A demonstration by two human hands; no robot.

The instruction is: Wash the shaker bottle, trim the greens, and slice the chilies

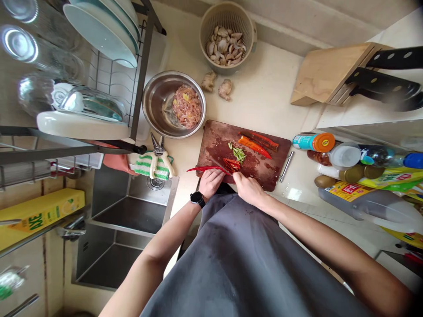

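My left hand (211, 182), with a watch on its wrist, is closed over a long red chili (200, 168) at the near left of the brown cutting board (211, 136). The chili's tip sticks out past the board's left edge. My right hand (246, 187) is wrapped round a knife; its handle is hidden in my fist, and the dark blade (220, 164) points up and left beside the chili. Cut red chili strips (232, 164) lie right by the blade. Beyond them are thin green strips (238, 154) and larger split red chili pieces (254, 146).
A steel bowl of sliced raw meat (147, 103) stands behind left, near two ginger pieces (225, 89) and a basket of garlic (205, 35). A knife block (324, 75) and several bottles (312, 141) are right. Left are a dish rack (142, 75), sink (132, 215) and shears (161, 158).
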